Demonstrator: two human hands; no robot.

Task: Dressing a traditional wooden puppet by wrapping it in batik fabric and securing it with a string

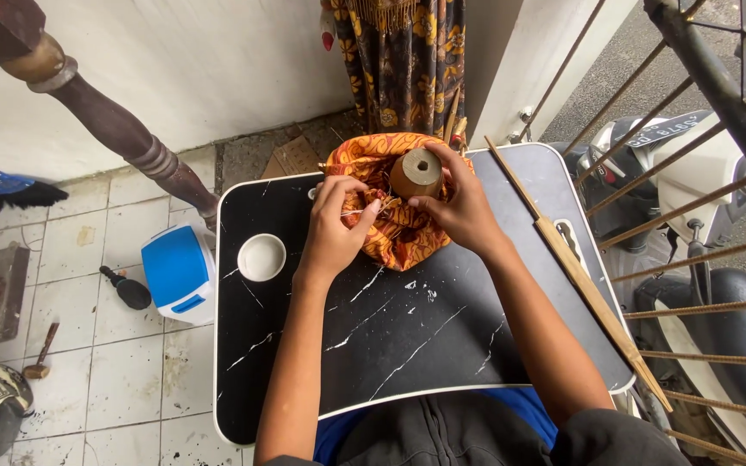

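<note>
Left hand (331, 226) pinching a thin stick (363, 209) at the fingertips, just beside the spool (416, 173). Right hand (458, 205) clasped around that spool, holding it upright over the orange cloth (395, 233) at the far edge of the black table (407, 345). White cup (262, 257) to the left, long bamboo slat (576, 272) along the right rim.

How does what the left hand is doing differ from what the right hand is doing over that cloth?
The left hand pinches a thin pale stick at its fingertips; the right hand wraps around a round brown spool with a centre hole. The left hand is beside the orange patterned cloth, the right lies on it. Both hover over the black table.
</note>
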